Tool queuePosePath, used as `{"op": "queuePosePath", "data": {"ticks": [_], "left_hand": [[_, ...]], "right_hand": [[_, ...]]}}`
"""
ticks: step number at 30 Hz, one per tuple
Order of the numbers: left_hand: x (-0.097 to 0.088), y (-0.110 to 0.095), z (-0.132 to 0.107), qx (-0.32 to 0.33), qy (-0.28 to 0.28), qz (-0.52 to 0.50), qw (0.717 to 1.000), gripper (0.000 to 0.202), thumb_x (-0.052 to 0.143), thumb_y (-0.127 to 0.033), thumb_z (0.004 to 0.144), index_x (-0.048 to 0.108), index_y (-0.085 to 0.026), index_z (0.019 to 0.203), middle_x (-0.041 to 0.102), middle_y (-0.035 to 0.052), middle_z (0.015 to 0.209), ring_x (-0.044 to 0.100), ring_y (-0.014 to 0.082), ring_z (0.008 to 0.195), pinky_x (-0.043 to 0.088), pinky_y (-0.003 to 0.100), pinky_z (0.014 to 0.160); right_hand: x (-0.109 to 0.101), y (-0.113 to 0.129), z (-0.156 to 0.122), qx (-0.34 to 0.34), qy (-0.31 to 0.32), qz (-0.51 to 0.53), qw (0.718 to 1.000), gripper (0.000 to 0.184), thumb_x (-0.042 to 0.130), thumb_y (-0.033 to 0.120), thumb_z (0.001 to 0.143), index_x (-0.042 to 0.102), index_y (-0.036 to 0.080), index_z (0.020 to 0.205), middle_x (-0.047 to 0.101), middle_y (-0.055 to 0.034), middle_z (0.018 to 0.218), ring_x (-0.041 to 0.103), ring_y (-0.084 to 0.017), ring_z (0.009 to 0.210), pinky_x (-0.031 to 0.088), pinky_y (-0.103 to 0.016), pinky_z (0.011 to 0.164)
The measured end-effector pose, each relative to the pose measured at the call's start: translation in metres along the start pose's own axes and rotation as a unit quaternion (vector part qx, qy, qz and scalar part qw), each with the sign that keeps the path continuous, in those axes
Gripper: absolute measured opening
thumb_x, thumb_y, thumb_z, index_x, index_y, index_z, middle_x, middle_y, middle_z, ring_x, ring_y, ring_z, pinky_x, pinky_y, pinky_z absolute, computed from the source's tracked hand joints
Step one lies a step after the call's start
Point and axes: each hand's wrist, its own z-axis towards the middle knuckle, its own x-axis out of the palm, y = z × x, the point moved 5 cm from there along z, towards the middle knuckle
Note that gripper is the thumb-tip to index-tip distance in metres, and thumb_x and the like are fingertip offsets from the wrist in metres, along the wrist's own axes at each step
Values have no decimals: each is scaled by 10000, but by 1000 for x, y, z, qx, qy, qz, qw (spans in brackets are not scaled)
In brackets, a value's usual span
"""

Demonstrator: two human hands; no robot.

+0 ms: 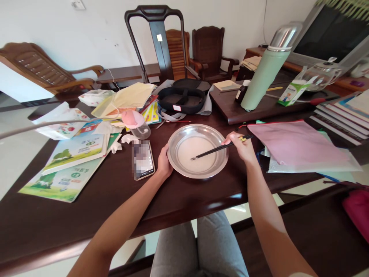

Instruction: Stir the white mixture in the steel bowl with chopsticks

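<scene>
A round metal dish (213, 166) stands on the dark wooden table, with a whitish layer (187, 148) covering its bottom. My left hand (165, 161) is closed on the dish's left rim, the thumb at the edge and the other fingers mostly hidden. In my right hand (238, 145) is a pair of black chopsticks (213, 150) with gold-coloured upper ends. Their tips slant down to the left and meet the whitish layer near the middle of the dish. Left of my left hand lies a phone (144, 159), its screen partly blurred.
Booklets (77, 150), crumpled tissue (116, 147) and a pink-lidded cup (137, 125) lie to the left. Behind the dish sits a black case (184, 100). A tall green thermos (263, 73) stands at back right, near a pink zip pouch (296, 140) and stacked books (343, 119).
</scene>
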Motion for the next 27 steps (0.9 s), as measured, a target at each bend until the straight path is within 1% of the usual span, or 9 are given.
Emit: {"op": "queuePosePath", "data": {"ticks": [3, 7, 9, 12, 15, 17, 21, 23, 27], "left_hand": [[1, 0, 0, -1, -1, -1, 1000, 365, 920, -497, 636, 687, -226, 709, 797, 17, 809, 776, 295, 979, 616, 371, 903], [1, -1, 0, 7, -1, 3, 1000, 368, 922, -495, 625, 683, -226, 699, 782, 13, 788, 772, 289, 968, 617, 364, 896], [0, -1, 0, 7, -1, 5, 1000, 361, 916, -493, 650, 678, -227, 704, 769, 10, 768, 774, 293, 978, 616, 366, 898], [0, -1, -1, 6, -5, 3, 1000, 361, 914, -486, 666, 661, -228, 690, 761, 9, 756, 774, 293, 977, 615, 370, 902], [0, -1, -1, 4, -4, 2, 1000, 358, 915, -487, 668, 669, -228, 694, 768, 11, 766, 774, 293, 977, 613, 372, 907], [0, 0, 0, 2, -1, 3, 1000, 355, 912, -494, 680, 678, -229, 708, 770, 12, 771, 776, 298, 993, 610, 375, 917], [-2, 0, 0, -1, -3, 10, 1000, 347, 902, -502, 696, 700, -223, 744, 775, 15, 788, 774, 294, 1001, 607, 374, 930], [-2, -1, 0, -1, -2, 12, 1000, 343, 901, -497, 700, 706, -219, 753, 782, 17, 808, 770, 287, 994, 605, 370, 929], [-1, -2, 0, 3, 5, 12, 1000, 356, 916, -495, 682, 689, -225, 728, 763, 7, 790, 761, 272, 959, 602, 357, 920]], "right_hand": [[1, 1, 1, -6, -4, -18, 1000, 577, 767, 811, 880, 780, 269, 684, 831, -48, 755, 818, -267, 772, 643, -423, 821], [-14, -5, 3, -4, -88, -20, 996, 584, 741, 777, 923, 720, 277, 622, 779, -36, 650, 795, -265, 706, 653, -437, 817], [-18, -7, 3, -3, -102, -2, 995, 603, 729, 770, 936, 699, 278, 589, 744, -36, 600, 777, -260, 661, 652, -433, 782], [-9, -5, 2, 8, -42, 5, 999, 605, 747, 788, 911, 717, 270, 600, 754, -41, 622, 774, -253, 660, 647, -418, 757], [2, 0, 0, 8, 22, -6, 1000, 576, 766, 797, 891, 769, 266, 668, 799, -47, 710, 796, -255, 723, 652, -419, 804], [2, 1, 0, 2, 16, -11, 1000, 561, 773, 795, 886, 778, 269, 690, 812, -47, 741, 803, -257, 747, 652, -422, 828], [-13, -2, 2, -1, -82, -24, 996, 578, 738, 770, 923, 720, 277, 621, 759, -38, 647, 780, -256, 703, 647, -424, 807], [-18, -4, 2, 5, -107, -17, 994, 610, 713, 779, 933, 688, 281, 581, 717, -33, 587, 759, -254, 664, 641, -426, 775], [-6, -1, 1, 21, -28, -11, 999, 623, 745, 827, 879, 710, 275, 593, 746, -38, 627, 761, -253, 677, 635, -419, 767]]}}
